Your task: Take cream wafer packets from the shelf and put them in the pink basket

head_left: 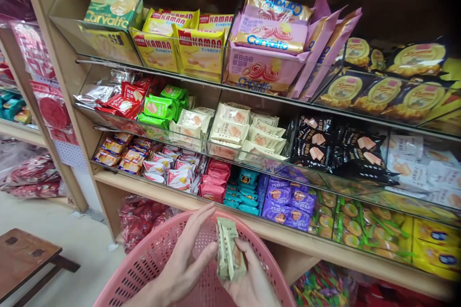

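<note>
Over a pink perforated plastic basket (140,259), my right hand (248,273) grips a few small pale-green snack packets (226,249) between thumb and fingers. Just left of them, my left hand (189,244) is held with fingers stretched out and thumb apart, and nothing shows in it. Its thumb comes close to the packets; I cannot tell if it touches them. On the shelf ahead, similar cream-coloured packets (228,127) lie stacked in a clear compartment, beside green packets (160,108) on their left and black packets (313,141) on their right.
Tiered shelves with clear plastic fronts hold yellow biscuit packs (201,50), pink-purple cookie bags (270,33), purple packets (288,201) and teal ones (247,189). A wooden stool (25,259) stands on the floor at left. Bagged red goods (144,216) sit beneath the lowest shelf.
</note>
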### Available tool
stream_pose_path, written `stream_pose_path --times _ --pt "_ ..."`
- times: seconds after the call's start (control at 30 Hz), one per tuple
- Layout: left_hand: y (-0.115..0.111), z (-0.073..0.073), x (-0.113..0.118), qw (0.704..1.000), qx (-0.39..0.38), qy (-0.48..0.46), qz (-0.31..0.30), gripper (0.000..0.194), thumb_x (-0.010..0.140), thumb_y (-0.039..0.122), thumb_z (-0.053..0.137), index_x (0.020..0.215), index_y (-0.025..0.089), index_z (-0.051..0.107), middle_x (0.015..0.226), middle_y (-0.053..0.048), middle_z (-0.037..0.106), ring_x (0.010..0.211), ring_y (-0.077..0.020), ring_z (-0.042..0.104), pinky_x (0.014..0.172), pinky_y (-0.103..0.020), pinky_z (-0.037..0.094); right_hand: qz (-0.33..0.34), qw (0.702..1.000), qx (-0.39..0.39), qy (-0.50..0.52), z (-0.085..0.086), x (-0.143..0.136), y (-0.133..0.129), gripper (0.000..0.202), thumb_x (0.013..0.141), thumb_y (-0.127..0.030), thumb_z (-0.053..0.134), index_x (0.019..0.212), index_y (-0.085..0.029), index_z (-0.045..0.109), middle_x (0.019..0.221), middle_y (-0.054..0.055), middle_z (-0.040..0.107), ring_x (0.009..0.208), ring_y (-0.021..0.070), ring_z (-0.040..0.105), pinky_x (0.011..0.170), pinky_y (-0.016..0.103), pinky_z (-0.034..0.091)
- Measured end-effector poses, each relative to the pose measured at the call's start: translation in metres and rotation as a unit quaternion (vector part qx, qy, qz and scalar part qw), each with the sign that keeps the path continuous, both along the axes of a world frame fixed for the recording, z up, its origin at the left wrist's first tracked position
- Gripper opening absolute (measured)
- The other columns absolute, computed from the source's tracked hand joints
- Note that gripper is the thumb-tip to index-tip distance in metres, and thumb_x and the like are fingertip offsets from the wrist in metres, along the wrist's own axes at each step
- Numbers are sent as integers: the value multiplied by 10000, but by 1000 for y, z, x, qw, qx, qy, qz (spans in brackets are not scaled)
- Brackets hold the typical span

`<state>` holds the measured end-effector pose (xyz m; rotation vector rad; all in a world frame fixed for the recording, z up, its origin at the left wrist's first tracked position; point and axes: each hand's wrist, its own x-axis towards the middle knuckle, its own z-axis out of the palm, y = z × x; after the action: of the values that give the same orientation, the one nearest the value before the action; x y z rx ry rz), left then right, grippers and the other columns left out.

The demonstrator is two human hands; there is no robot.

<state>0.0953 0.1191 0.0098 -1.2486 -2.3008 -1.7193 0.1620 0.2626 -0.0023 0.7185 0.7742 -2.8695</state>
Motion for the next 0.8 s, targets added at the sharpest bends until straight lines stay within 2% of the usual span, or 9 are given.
stream_pose_path --times 0.07,0.17,0.23,0.3,0.4,0.53,0.63,0.73,0.8 --pt "-2 -13 5 992 24 -123 -20 524 878 354 419 1369 308 243 1454 -24 250 1330 -227 202 1098 -422 183 1 1000 -7 0 -1 4 0 277 637 -322 703 841 -140 663 759 30 704 621 117 608 596 233 461" --pt "0 -25 12 952 63 -279 -106 594 874 379 426 1398 312 153 1471 -15 213 1326 -227 220 1082 -396 239 18 999 -22 18 -4 8 -2 273 679 -328 664 874 -137 666 789 36 708 639 118 611 606 231 461" --pt "4 -30 16 929 86 -325 -153 652 856 376 469 1405 310 124 1476 -9 201 1330 -223 211 1091 -389 217 36 998 -26 33 -6 10 -4 288 696 -343 642 884 -127 669 806 52 708 659 130 614 608 239 463" --pt "8 -32 17 916 105 -348 -172 687 840 367 504 1406 304 121 1474 -12 207 1329 -221 214 1091 -389 212 48 997 -26 48 -7 11 -6 295 705 -351 628 883 -119 671 814 64 706 671 143 614 612 251 464" --pt "11 -31 17 906 128 -369 -165 703 824 367 533 1403 289 143 1458 -27 251 1312 -225 254 1073 -387 249 53 996 -34 63 -8 12 -8 297 726 -333 604 918 -116 668 823 66 705 674 140 610 629 255 464" --pt "11 -27 18 904 123 -379 -158 697 810 353 561 1395 272 191 1388 -48 383 1244 -230 370 1036 -381 304 65 995 -30 71 -10 13 -10 311 742 -352 584 909 -106 674 794 71 704 685 150 609 644 263 463" --pt "10 -27 19 907 112 -374 -161 637 802 355 571 1364 250 291 1349 -59 435 1203 -243 415 987 -382 359 58 996 -19 66 -13 14 -13 299 738 -356 593 900 -119 675 769 58 703 681 151 608 654 268 460" --pt "7 -30 18 907 95 -393 -115 529 805 398 553 1288 226 426 1347 -50 440 1221 -233 390 1025 -367 310 34 998 2 50 -15 16 -15 294 715 -352 624 919 -145 668 780 39 703 683 148 608 661 268 457" --pt "7 -32 17 888 99 -438 -94 469 831 436 495 1246 219 476 1318 -52 474 1203 -226 416 1015 -372 320 16 999 28 33 -15 16 -15 297 703 -353 642 923 -155 664 802 33 702 691 146 609 661 264 456"
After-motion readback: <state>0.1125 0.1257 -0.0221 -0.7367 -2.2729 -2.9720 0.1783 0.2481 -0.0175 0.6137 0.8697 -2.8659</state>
